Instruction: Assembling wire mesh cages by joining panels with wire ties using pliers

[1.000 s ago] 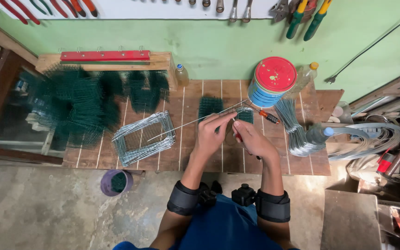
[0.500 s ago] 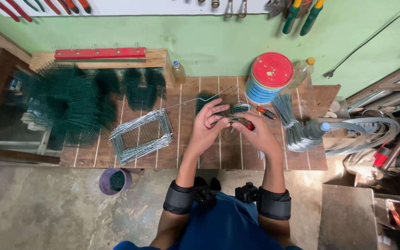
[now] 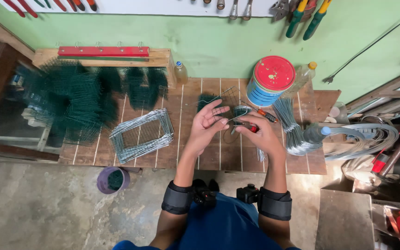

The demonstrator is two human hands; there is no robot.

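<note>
Item: thin silver bent wire piece (image 3: 240,111), held over the slatted wooden workbench (image 3: 163,157) between both hands. Left hand (image 3: 208,121): fingers spread, palm cupping, steadying the wire from beside. Right hand (image 3: 258,132): closed around red-handled pliers (image 3: 251,128) that appear to bite the wire. Likely light, springy, sharp-ended; best taken near the bend. Left of the grip: stacked rectangular wire frames (image 3: 140,135). Beyond: red-lidded blue tin (image 3: 271,79).
</note>
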